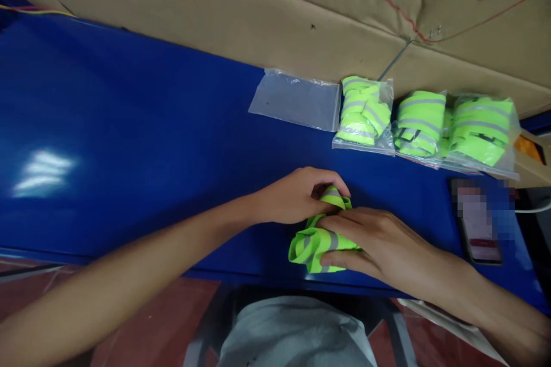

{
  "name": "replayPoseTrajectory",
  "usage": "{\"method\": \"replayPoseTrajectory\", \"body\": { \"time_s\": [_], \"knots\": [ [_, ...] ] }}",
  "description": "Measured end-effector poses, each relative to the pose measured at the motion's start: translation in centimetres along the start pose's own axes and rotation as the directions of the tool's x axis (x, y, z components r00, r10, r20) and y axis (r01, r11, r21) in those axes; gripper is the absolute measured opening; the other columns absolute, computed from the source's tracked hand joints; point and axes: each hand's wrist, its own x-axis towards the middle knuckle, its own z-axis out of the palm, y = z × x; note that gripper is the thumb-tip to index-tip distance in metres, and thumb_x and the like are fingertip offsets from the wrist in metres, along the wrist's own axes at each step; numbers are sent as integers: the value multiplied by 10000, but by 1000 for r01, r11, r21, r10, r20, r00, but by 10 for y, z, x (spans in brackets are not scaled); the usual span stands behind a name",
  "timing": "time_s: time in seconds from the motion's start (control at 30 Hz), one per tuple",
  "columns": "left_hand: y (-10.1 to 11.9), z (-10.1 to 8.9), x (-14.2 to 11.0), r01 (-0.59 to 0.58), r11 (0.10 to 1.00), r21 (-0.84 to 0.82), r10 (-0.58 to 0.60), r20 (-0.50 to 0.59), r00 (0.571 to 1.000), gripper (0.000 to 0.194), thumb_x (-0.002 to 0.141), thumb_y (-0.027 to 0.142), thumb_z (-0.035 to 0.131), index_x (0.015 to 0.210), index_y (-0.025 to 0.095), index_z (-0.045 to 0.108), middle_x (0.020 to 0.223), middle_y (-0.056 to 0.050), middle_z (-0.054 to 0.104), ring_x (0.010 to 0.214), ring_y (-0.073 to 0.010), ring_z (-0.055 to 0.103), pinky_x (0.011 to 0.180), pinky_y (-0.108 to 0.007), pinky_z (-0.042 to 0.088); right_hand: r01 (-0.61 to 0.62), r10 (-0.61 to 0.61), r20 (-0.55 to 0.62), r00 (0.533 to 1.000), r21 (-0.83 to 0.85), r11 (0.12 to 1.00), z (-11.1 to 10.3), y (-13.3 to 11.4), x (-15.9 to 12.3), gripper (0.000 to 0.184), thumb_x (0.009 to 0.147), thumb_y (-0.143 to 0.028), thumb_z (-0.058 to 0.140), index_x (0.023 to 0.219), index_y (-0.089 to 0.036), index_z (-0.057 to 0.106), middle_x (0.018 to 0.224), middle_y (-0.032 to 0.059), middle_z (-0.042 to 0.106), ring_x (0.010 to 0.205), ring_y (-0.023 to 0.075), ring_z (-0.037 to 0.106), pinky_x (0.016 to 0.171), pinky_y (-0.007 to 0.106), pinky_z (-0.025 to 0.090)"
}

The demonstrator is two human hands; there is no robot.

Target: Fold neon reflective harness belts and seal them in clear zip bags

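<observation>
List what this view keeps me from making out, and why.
Head view:
Neon strap: partly covered by the right hand.
Phone: screen pixelated.
White cable: cut off by the right edge.
Dark marks on the bagged straps: too small to identify.

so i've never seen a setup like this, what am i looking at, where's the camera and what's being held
There is no machine here, just a person's bare hands. The one picture comes from a camera worn on the head, looking forward and down. The left hand curls around the far part of a neon band with grey stripes; the right hand grips its bunched part. Both are over a blue table. Toward the back lie a flat see-through bag and, right of it, packed bags of similar neon material. A phone lies at the right.
</observation>
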Motion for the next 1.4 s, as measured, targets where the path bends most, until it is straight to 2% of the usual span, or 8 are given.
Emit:
{"method": "replayPoseTrajectory", "body": {
  "time_s": [0.3,0.4,0.53,0.7,0.93,1.1,1.27,1.4],
  "knots": [
    [8,-19,-12,-12,998,-67,23,160,987,294,921,288,618,1187,171,660,1001,-39,701,879,-169,650,744,-265,505,12,-115,-433,894,-234,972,9,5,2,528,926,-366,739,1373,-186,524,1351,183,579,1251,320,620,970,448,575],
    [18,-18,-22,17,995,-94,-4,141,990,509,887,368,703,1358,215,587,1182,-68,700,1057,-227,674,859,-325,550,-76,27,-379,925,-115,990,7,10,6,828,864,-431,800,1538,-222,366,1475,197,532,1355,362,556,1047,532,536],
    [27,-2,-37,34,975,222,-51,70,996,925,703,392,897,1509,301,450,1404,-69,617,1259,-316,611,1020,-399,532,-243,270,-224,937,141,960,9,18,14,1056,808,-502,831,1630,-245,219,1458,167,596,1272,356,641,1000,513,569],
    [19,16,-44,42,933,357,-73,73,995,785,850,165,718,1527,400,398,1482,-16,556,1313,-259,583,1081,-384,519,-260,329,-223,918,289,921,20,20,17,877,805,-486,836,1534,-202,438,1343,133,692,1215,312,683,1021,445,559],
    [9,9,-45,-17,904,427,-37,118,992,705,944,248,651,1566,417,366,1614,-17,429,1475,-261,446,1221,-434,413,-220,318,-249,915,352,910,18,16,1,751,863,-505,780,1495,-202,511,1396,109,664,1276,279,641,1073,409,511],
    [15,3,-44,-60,868,494,22,83,996,701,959,157,567,1566,436,356,1624,8,425,1469,-226,464,1232,-418,413,-279,399,-177,899,469,838,9,19,1,449,852,-504,776,1208,-241,702,1103,29,779,960,227,744,830,332,564],
    [16,4,-41,-151,789,596,113,100,988,705,1005,244,533,1627,400,240,1668,-13,369,1518,-264,403,1236,-458,416,-367,496,-191,847,465,806,16,18,4,1008,736,-576,842,1572,-230,398,1352,121,700,1168,344,699,958,475,541],
    [14,6,-41,-216,672,709,162,144,976,767,1031,216,465,1661,352,50,1721,-38,223,1586,-268,242,1293,-533,284,-320,463,-245,852,456,830,18,15,5,642,838,-498,770,1400,-256,578,1271,75,745,1167,322,705,942,436,537]
  ]
}}
